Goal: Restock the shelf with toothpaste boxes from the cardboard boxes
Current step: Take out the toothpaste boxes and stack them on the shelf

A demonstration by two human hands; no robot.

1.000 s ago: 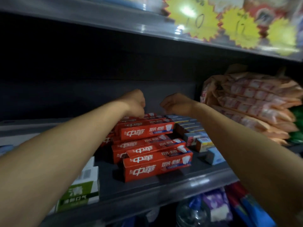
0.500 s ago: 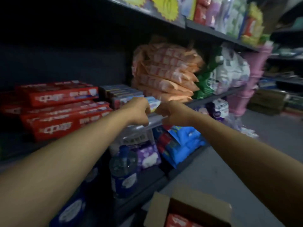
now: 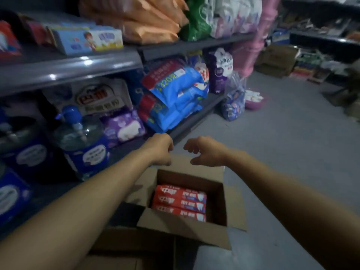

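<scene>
— Both hands have dropped from the grey metal shelf (image 3: 78,65) to the open brown cardboard box (image 3: 187,228) on the floor.
— Any words?
— "320" shows on a blue packet (image 3: 175,82). The red toothpaste boxes (image 3: 180,201) inside are too blurry to read.
— And the hands?
— The left hand (image 3: 160,149) and right hand (image 3: 204,151) hang above the far flap, fingers loosely curled, holding nothing.

We see the open brown cardboard box (image 3: 187,228) on the grey floor (image 3: 292,133), right of the grey metal shelf (image 3: 68,69). Red toothpaste boxes (image 3: 180,201), perhaps three, lie inside it. Both hands, left (image 3: 160,149) and right (image 3: 206,152), hover above its far flap.
</scene>
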